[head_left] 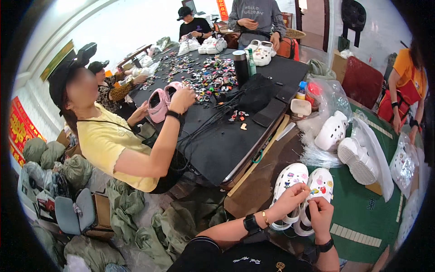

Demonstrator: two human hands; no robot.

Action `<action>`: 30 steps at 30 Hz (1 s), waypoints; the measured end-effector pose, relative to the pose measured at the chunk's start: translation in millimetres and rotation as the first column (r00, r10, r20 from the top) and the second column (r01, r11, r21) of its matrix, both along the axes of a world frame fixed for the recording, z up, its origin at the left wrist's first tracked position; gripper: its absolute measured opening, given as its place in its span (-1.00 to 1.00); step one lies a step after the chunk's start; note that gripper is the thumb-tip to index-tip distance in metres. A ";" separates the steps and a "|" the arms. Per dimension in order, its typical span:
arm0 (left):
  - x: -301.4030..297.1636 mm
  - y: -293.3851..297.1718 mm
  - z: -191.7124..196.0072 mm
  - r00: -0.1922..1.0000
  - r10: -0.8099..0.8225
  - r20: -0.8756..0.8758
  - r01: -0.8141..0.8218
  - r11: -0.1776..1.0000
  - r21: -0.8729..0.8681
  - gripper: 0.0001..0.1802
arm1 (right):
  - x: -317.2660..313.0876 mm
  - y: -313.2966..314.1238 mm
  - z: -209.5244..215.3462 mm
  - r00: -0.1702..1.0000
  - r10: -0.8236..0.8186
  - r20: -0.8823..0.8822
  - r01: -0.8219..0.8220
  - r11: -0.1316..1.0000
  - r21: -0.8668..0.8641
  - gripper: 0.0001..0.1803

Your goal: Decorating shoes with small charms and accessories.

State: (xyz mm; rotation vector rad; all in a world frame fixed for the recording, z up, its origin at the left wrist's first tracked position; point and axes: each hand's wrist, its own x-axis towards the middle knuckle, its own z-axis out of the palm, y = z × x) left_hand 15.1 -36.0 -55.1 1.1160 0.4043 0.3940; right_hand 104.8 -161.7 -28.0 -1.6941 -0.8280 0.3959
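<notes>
A pair of white clogs lies in front of me, the left clog (290,176) beside the right clog (321,177). Small colourful charms dot the tops of both. My left hand (290,200) is over the gap between them, its thumb and fingers pinched together; whatever is in the pinch is too small to name. Close by, my right hand (321,216) hovers over the rear half of the right clog with fingers curled and closed. Its fingertips hide what they may hold. The heel straps are partly covered by my hands.
More white clogs (331,130) and plastic bags (337,97) lie to the right on the green mat (353,247). A black table (213,154) carries heaped charms (208,75), a dark bottle (240,68) and cables. A person at left holds pink clogs (158,105); other people work around.
</notes>
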 end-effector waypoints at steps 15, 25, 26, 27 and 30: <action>-10.5 -12.1 15.0 0.973 0.198 0.115 -0.226 0.746 0.626 -0.83 | 4.4 2.5 -4.3 0.990 0.014 -0.143 -0.004 0.998 0.067 -0.88; -14.0 -13.2 16.9 0.970 0.187 0.154 -0.243 0.722 0.648 -0.85 | 1.8 -4.0 -4.8 0.995 0.002 -0.100 0.003 0.999 0.048 -0.89; -10.9 -11.7 16.8 0.971 0.185 0.153 -0.240 0.728 0.642 -0.86 | 2.9 -5.1 -5.9 0.998 -0.017 -0.060 0.019 0.999 0.027 -0.89; -9.7 -12.1 17.9 0.979 0.171 0.107 -0.201 0.768 0.608 -0.86 | 4.2 -7.5 -6.2 0.999 -0.020 -0.051 0.020 1.000 0.014 -0.89; -14.0 -9.3 14.8 0.982 0.175 0.074 -0.185 0.793 0.581 -0.87 | 2.2 -4.1 0.5 0.998 0.028 0.057 -0.028 1.000 -0.008 -0.90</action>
